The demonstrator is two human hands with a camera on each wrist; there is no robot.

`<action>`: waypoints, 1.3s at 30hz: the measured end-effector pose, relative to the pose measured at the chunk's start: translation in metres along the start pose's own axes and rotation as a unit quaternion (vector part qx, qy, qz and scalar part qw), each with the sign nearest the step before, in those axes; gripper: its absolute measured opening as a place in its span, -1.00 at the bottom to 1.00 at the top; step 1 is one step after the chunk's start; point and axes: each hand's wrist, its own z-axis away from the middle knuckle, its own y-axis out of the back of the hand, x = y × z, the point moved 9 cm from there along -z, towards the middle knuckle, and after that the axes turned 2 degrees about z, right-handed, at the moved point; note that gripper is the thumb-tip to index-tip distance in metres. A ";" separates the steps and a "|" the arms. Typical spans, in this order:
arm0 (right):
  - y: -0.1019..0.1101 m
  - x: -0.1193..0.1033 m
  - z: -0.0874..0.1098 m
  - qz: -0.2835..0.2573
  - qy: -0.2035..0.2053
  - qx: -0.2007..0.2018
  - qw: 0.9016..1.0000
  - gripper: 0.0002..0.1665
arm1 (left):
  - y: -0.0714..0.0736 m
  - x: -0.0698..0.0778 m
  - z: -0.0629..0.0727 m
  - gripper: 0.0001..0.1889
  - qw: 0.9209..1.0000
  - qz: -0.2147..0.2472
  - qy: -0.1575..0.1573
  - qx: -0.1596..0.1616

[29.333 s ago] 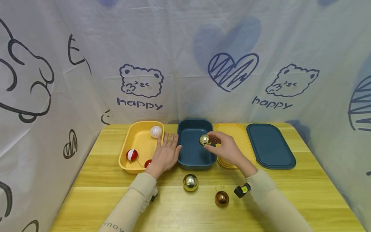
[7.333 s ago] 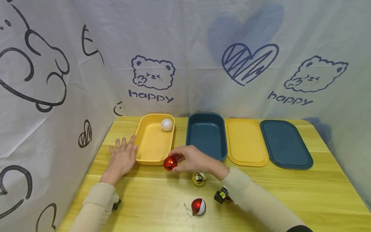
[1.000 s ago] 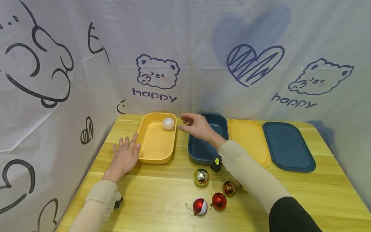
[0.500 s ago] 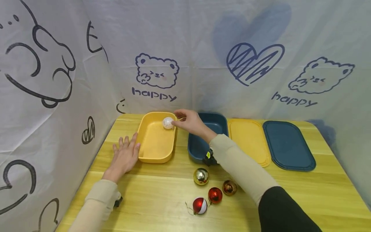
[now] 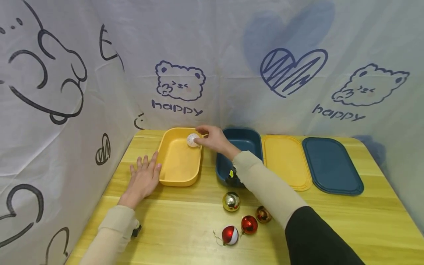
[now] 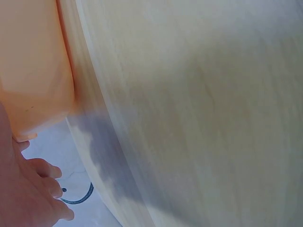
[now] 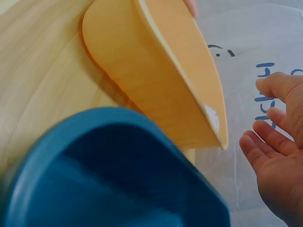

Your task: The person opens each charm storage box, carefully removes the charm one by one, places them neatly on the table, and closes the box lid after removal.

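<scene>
A white speckled ball [image 5: 192, 140] lies in the back right corner of the yellow box [image 5: 179, 165]. My right hand [image 5: 214, 139] is over that corner, its thumb overlapping the ball in the head view. In the right wrist view the fingers of the right hand [image 7: 279, 127] are spread and loosely bent, with a gap between them and the ball [image 7: 211, 117]. My left hand [image 5: 143, 179] rests with straight fingers against the left side of the yellow box; its fingers [image 6: 45, 175] also show in the left wrist view.
Right of the yellow box stands a blue box [image 5: 243, 133], partly behind my right arm. Beyond it lie a yellow lid [image 5: 286, 162] and a blue lid [image 5: 332, 165]. Nearer me are a gold bauble [image 5: 231, 201], a red bauble [image 5: 249, 225], a red-and-white bauble [image 5: 230, 235] and a copper bauble [image 5: 263, 214].
Over the last second my right hand has moved left to the white ball. Seven seconds ago it held the red bauble, which is now on the table. The left hand has stayed put since then.
</scene>
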 end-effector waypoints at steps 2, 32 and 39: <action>0.000 0.003 0.000 0.002 -0.006 0.002 1.000 -0.40 | 0.000 0.001 0.000 -0.29 1.000 0.000 -0.001 -0.001; -0.018 0.018 -0.022 0.035 -0.037 0.002 0.999 -0.38 | 0.000 -0.001 0.000 -0.29 1.000 -0.003 0.002 0.007; -0.026 0.013 -0.030 0.070 -0.018 0.008 0.997 -0.40 | 0.000 -0.002 0.002 -0.29 1.000 0.002 0.003 0.007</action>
